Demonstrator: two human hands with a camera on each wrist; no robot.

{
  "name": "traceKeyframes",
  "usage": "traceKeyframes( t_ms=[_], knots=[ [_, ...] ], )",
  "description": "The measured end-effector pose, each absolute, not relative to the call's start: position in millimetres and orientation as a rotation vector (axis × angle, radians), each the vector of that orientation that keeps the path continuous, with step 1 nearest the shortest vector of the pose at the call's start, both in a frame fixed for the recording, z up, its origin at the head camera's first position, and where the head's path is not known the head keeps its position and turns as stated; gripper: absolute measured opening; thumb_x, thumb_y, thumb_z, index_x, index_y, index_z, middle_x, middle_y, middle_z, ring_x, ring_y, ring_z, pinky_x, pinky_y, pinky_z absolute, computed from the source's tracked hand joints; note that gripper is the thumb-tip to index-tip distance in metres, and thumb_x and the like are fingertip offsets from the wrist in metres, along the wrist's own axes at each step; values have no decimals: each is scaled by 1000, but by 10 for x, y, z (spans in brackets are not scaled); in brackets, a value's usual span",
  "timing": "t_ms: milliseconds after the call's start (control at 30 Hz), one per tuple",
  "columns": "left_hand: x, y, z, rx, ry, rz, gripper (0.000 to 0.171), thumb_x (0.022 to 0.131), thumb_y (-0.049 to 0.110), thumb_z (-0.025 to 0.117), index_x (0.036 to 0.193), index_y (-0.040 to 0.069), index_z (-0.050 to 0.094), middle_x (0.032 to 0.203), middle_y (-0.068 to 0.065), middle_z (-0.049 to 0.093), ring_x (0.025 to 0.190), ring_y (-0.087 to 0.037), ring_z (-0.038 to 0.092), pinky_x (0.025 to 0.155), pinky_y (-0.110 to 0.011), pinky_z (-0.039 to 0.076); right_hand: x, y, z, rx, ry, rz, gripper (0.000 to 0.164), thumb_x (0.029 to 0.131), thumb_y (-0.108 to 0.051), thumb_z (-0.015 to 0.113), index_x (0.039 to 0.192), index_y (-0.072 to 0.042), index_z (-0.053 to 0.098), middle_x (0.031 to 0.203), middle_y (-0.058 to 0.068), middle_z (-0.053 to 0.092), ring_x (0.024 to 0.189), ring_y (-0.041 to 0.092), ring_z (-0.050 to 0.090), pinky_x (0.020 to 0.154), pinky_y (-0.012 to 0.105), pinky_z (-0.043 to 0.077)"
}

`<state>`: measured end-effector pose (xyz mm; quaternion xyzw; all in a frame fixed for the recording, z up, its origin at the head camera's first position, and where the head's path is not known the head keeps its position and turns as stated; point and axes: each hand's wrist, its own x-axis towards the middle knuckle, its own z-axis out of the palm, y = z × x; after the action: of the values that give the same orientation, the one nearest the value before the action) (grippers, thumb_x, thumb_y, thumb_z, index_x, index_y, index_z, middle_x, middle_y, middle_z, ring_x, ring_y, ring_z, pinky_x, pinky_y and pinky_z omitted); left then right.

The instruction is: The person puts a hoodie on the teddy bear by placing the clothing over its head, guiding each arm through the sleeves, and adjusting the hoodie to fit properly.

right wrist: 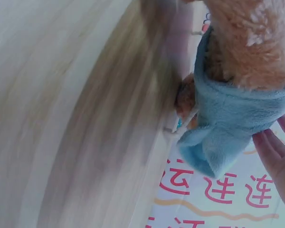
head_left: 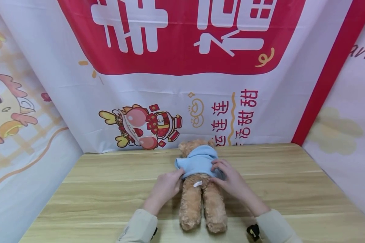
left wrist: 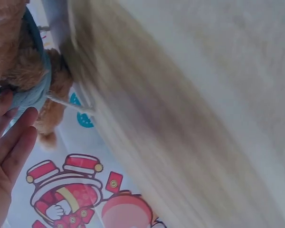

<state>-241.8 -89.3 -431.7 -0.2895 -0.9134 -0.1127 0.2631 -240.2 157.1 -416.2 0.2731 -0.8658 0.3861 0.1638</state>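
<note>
A brown plush teddy bear [head_left: 190,206] lies on the table, head toward the back wall and legs toward me. It wears a light blue hoodie [head_left: 197,163], and a small white tag [head_left: 197,184] shows just below the hem. At the bear's left side in the head view, my left hand [head_left: 168,185] pinches the hoodie's lower edge. My right hand [head_left: 232,179] grips the opposite side, fingers on the cloth and thumb near the hem. A pale drawstring [right wrist: 175,127] hangs from the hoodie [right wrist: 232,114] in the right wrist view.
The wooden table [head_left: 109,189] reaches back to a hanging white and red cloth [head_left: 158,81] with printed characters and a cartoon figure. Printed cloth panels [head_left: 24,101] rise along the left and right sides. The bear's head lies close to the back cloth.
</note>
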Motion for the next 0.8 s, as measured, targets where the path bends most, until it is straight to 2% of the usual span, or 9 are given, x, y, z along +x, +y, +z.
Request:
traceKeyframes(
  t_ms=[133, 333, 400, 467, 533, 600, 700, 800],
  knots=[
    [-2400, -880, -4263, -771, -2532, -259, 12, 83, 9, 65, 91, 11, 56, 55, 3, 52, 43, -10, 46, 40, -24, 35, -2396, 1532, -4148, 794, -2450, 972, 20, 78, -3, 72, 94, -9, 62, 117, 13, 63, 113, 34, 59, 97, 47, 49],
    [-2383, -817, -4237, -696, -2487, -135, 13, 89, 20, 62, 93, 11, 52, 46, 6, 40, 36, -7, 33, 35, -22, 24, -2401, 1408, -4171, 767, -2361, 704, 29, 74, 1, 68, 101, -4, 60, 97, 9, 66, 90, 22, 64, 79, 35, 56],
    [-2379, -802, -4241, -703, -2404, -106, 13, 89, 21, 63, 92, 12, 53, 51, 6, 45, 38, -7, 37, 35, -22, 28, -2402, 1385, -4179, 741, -2349, 623, 30, 74, 0, 67, 103, -3, 59, 92, 8, 66, 83, 21, 64, 74, 34, 56],
    [-2381, -789, -4254, -726, -2312, -94, 10, 89, 20, 62, 95, 13, 57, 64, 4, 55, 45, -8, 47, 39, -22, 37, -2401, 1371, -4185, 739, -2315, 545, 29, 75, 1, 66, 102, -3, 59, 88, 8, 66, 77, 21, 63, 68, 33, 55],
    [-2385, -778, -4259, -763, -2221, -98, 13, 89, 16, 60, 101, 12, 61, 80, 1, 63, 57, -11, 58, 48, -23, 48, -2404, 1364, -4196, 741, -2269, 481, 28, 76, 0, 66, 102, -2, 58, 84, 7, 66, 72, 20, 63, 63, 31, 55],
    [-2390, -763, -4255, -800, -2169, -135, 19, 89, 13, 60, 107, 10, 63, 94, -2, 67, 70, -14, 65, 59, -24, 54, -2408, 1357, -4202, 739, -2233, 442, 27, 76, -1, 67, 101, -1, 56, 80, 7, 65, 67, 19, 63, 57, 29, 54],
    [-2394, -736, -4248, -806, -2148, -202, 19, 89, 13, 61, 106, 8, 64, 95, -3, 68, 74, -14, 67, 62, -24, 56, -2417, 1352, -4203, 747, -2196, 433, 26, 76, -2, 69, 99, 0, 55, 76, 7, 65, 62, 19, 62, 52, 27, 52],
    [-2396, -709, -4242, -785, -2179, -289, 14, 88, 16, 65, 101, 9, 63, 89, -2, 67, 69, -14, 66, 59, -25, 55, -2422, 1353, -4191, 784, -2167, 432, 24, 76, -1, 70, 95, -1, 56, 75, 6, 65, 60, 18, 62, 50, 26, 52]
  ],
)
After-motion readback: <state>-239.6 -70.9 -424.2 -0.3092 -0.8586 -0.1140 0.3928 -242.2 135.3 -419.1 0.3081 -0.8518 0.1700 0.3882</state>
